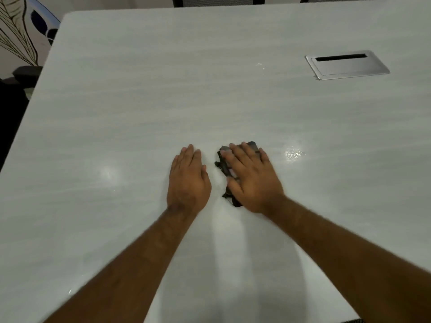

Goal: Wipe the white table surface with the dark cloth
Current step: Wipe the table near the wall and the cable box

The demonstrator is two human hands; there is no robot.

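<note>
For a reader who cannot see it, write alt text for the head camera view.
A person's right hand presses a dark cloth flat on a white table, while the left hand rests palm down beside it. A metal cable hatch sits in the tabletop further back on the right.

Cloth (224, 167) under right hand (253, 177), seemingly flat; left hand (187, 180) beside.

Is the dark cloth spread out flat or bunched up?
Bunched up: the cloth is a small crumpled wad, mostly covered by the flat right hand on the table.
</note>
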